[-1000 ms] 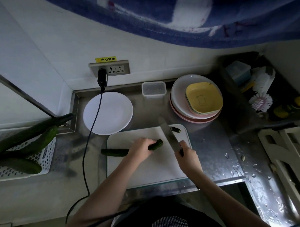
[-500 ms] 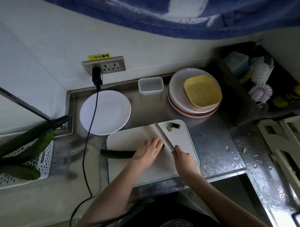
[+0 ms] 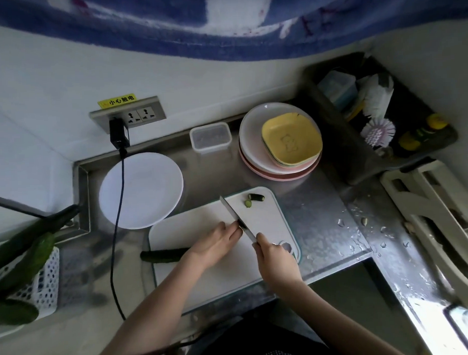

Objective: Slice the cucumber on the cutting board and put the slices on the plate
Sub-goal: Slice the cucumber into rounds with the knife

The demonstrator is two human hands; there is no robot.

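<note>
A dark green cucumber (image 3: 165,255) lies across the white cutting board (image 3: 266,224), its left end sticking out past the board's edge. My left hand (image 3: 216,243) rests flat on the cucumber with fingers stretched out, hiding its right part. My right hand (image 3: 277,258) grips the handle of a knife (image 3: 234,215), whose blade stands against my left fingertips at the cucumber's right end. A cut end piece (image 3: 256,197) and a small slice (image 3: 248,203) lie at the board's far edge. The white plate (image 3: 140,190) sits behind the board on the left.
A black cable (image 3: 118,229) hangs from the wall socket across the plate's left side. Whole cucumbers (image 3: 28,248) lie in a white basket at left. A clear lidded box (image 3: 210,137) and stacked plates with a yellow dish (image 3: 290,141) stand behind. Sink rack at right.
My left hand has flattened over the cucumber's right end, which showed a second ago. The knife came down against my fingertips, and a small slice now lies by the end piece.
</note>
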